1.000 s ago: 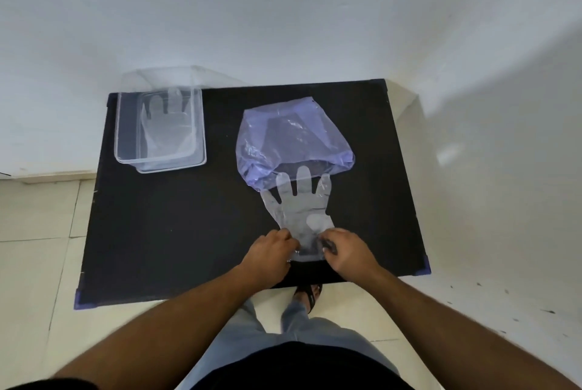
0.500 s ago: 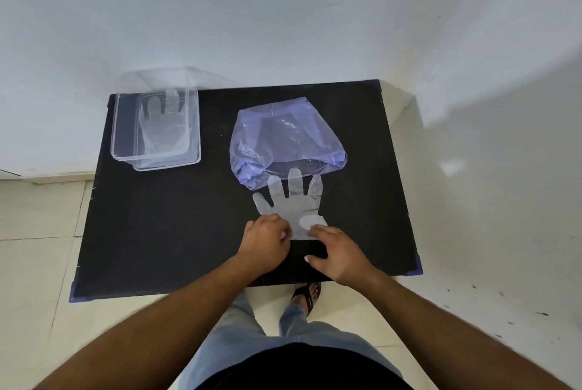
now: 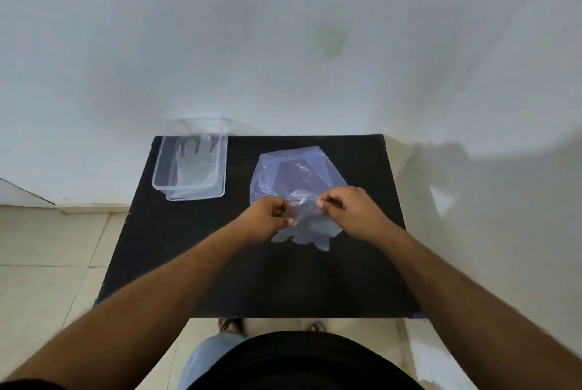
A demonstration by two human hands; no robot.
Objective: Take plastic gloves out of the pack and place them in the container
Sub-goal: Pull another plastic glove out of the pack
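A clear plastic glove [image 3: 307,225] hangs above the black table [image 3: 220,263], cuff up and fingers dangling toward the table's middle. My left hand [image 3: 267,216] pinches the cuff's left edge. My right hand [image 3: 349,210] pinches its right edge. Just behind the glove lies the bluish plastic pack [image 3: 293,173], crumpled and see-through. At the table's back left stands the clear container [image 3: 160,166], and a plastic glove [image 3: 195,166] lies flat inside it.
A white wall rises right behind the table, and another white wall runs along its right side. Pale floor tiles [image 3: 47,248] show to the left. My feet [image 3: 230,323] stand at the table's near edge.
The glove lay flat on the table with both hands at its cuff near the front edge. Now both hands have lifted it by the cuff and moved toward the pack, fingers hanging down.
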